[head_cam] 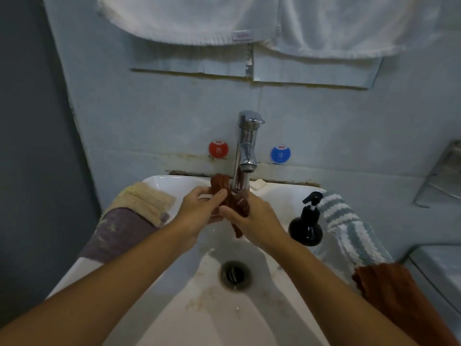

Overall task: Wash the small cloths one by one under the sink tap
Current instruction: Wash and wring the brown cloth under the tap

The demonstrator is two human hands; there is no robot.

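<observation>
A small rust-brown cloth [220, 184] is bunched under the chrome tap [247, 143], where water runs down onto it. My left hand [199, 208] pinches its upper part, and my right hand [252, 217] grips its lower part, whose tail hangs toward the basin. Both hands meet over the white sink [174, 308]. On the sink's left rim lie a beige cloth [147, 199] and a purple cloth [119, 233]. The right rim carries a blue-and-white striped cloth [349, 228] and another rust-brown cloth [389, 290].
A black pump soap bottle [308, 221] stands on the right rim beside the striped cloth. A bar of soap [258, 184] lies behind the tap. The drain [234, 275] sits mid-basin. White towels [199, 18] hang above. A metal rack [446, 171] is on the right wall.
</observation>
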